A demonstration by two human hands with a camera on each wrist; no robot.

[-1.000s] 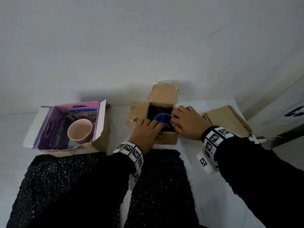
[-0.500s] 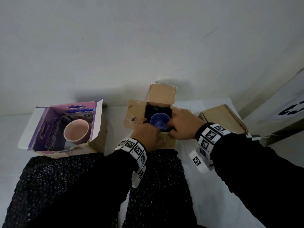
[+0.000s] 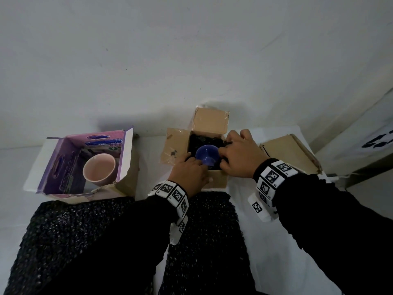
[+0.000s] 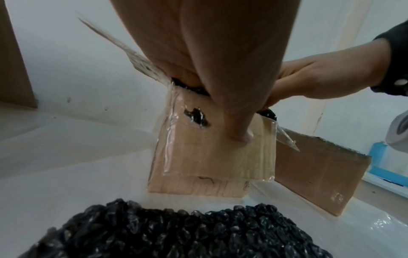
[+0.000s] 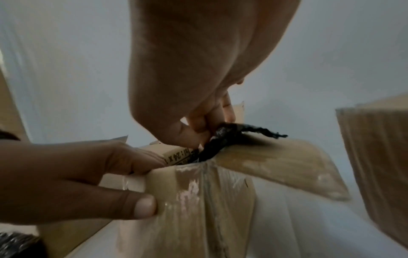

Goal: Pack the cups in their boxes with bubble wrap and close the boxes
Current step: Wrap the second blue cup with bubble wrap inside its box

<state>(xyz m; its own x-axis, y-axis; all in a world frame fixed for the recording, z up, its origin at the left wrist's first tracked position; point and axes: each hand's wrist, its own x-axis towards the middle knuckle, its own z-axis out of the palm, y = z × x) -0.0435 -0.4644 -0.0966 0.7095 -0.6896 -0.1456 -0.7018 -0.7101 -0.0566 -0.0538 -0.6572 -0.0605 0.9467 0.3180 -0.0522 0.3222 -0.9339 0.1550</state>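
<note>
A blue cup sits upright in the open brown box, which is lined with black bubble wrap. My left hand grips the box's near wall, thumb outside and fingers over the rim. At the right rim my right hand pinches a fold of the wrap. A pink cup stands in an open purple box on the left, with no wrap that I can make out around it.
A brown box with its top flaps down lies right of the open one. Two black bubble wrap sheets lie on the white table in front of the boxes, partly under my arms. A wall rises just behind the boxes.
Both hands came off the blue cup and moved apart to the box's rim. The cup now shows fully inside the box, and the right hand has taken hold of the wrap.
</note>
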